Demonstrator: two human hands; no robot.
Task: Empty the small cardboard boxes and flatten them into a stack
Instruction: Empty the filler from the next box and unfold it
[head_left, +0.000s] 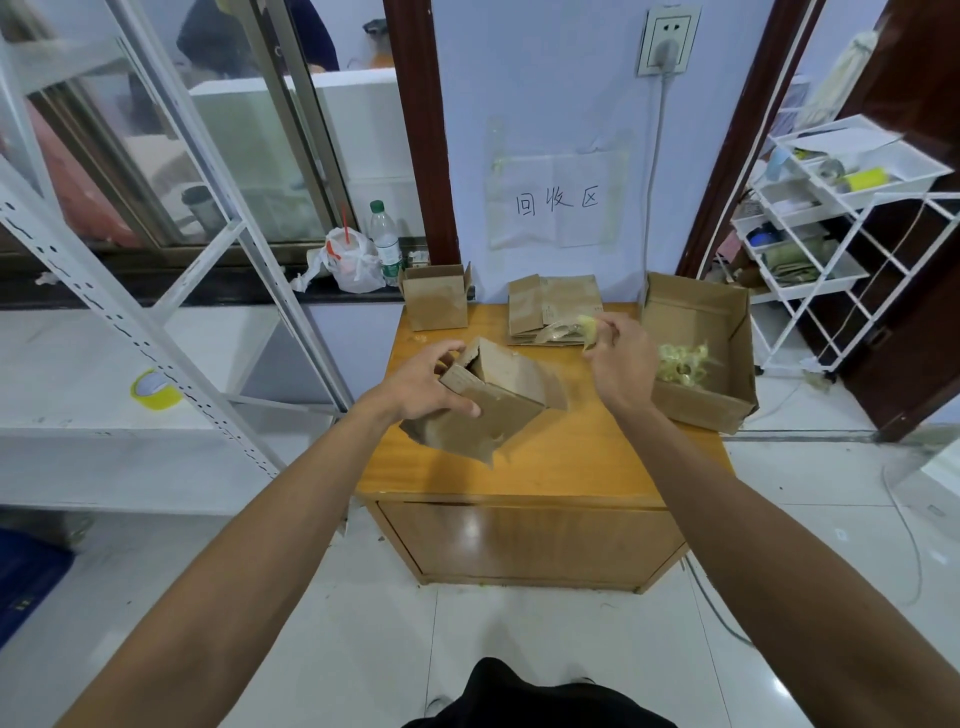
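Above the wooden cabinet, the fingers of the left hand curl round the open end of a small cardboard box, thumb across its near face, holding it tilted clear of the top. The right hand pinches a crumpled yellowish strip, probably tape or film, just left of the big open carton where similar scraps lie. The held box looks light and thin-walled, with torn, floppy flaps. It should collapse easily if pressed along opposite corner creases, and is best gripped by its walls, not the ragged flaps. Behind, flattened boxes form a stack against the wall, and another upright small box waits at the rear left. Only the right hand and its strip hang over the way to the stack. A bagged cup and bottle stand on the ledge beyond.
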